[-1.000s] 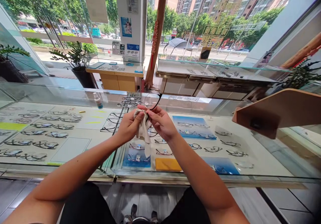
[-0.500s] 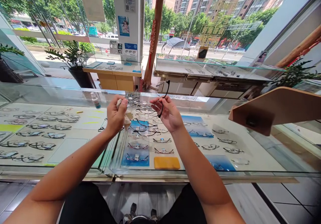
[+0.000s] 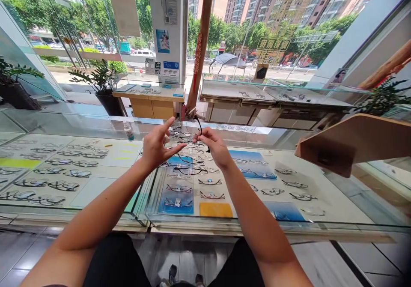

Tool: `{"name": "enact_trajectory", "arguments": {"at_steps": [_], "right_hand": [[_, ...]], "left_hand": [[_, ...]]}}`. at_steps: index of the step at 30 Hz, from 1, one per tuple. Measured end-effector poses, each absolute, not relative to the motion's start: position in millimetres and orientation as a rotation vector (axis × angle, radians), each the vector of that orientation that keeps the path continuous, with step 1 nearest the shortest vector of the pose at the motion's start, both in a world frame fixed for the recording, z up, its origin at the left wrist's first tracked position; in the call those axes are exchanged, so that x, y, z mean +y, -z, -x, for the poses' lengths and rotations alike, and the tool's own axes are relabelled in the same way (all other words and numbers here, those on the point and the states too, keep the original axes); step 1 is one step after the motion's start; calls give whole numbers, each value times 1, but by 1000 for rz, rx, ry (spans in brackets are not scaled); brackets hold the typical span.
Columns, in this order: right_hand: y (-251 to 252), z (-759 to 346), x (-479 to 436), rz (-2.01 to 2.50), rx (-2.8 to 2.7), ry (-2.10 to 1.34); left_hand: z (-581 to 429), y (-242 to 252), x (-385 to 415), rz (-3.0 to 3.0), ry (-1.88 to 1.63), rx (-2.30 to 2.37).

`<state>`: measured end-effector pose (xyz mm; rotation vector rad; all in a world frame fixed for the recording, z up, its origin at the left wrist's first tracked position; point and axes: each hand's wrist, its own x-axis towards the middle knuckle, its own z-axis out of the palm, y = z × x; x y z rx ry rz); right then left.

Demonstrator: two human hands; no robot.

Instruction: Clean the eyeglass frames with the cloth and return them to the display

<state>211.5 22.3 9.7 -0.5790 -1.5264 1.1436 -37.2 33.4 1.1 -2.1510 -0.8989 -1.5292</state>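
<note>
My right hand (image 3: 214, 144) is raised over the glass display counter (image 3: 96, 122) and pinches a thin black-framed pair of glasses (image 3: 199, 129) by one side. The frame stands up above my fingers. My left hand (image 3: 157, 144) is just left of it, back toward me, index finger and thumb stretched apart and reaching toward the glasses. Nothing shows in that hand, and the pale cloth is out of sight. Both forearms reach out from the bottom of the view.
Under the glass lie several rows of glasses (image 3: 58, 171) on trays, blue cards (image 3: 176, 202) and a yellow pad (image 3: 215, 210). A small spray bottle (image 3: 129, 131) stands on the counter. A wooden shelf (image 3: 353, 143) juts in at right. Further counters and potted plants (image 3: 102, 79) stand behind.
The pale cloth my left hand was gripping is no longer visible, and that hand's fingers have spread. My right hand has tilted the glasses and moved slightly toward the left hand.
</note>
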Motion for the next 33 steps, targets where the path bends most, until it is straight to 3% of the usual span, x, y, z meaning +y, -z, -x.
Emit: {"name": "enact_trajectory", "arguments": {"at_steps": [5,13,20,27,33], "right_hand": [[-16,-213,17,612,-1752,-1230],[-22,-217,12,616,-1863,-1264],[-86,-226,-3,569,-1983,-1196],[-168,-232,-37,566,-2121,-870],[-162,-226,-68,619,-1915,-404]], "left_hand": [[35,-2,35,2105,1339,-746],[38,-2,32,2127,1415,-660],[32,-61,22,2055,1452,-497],[21,-130,5,1921,1586,-433],[24,-137,-9,1808,1710,-477]]}}
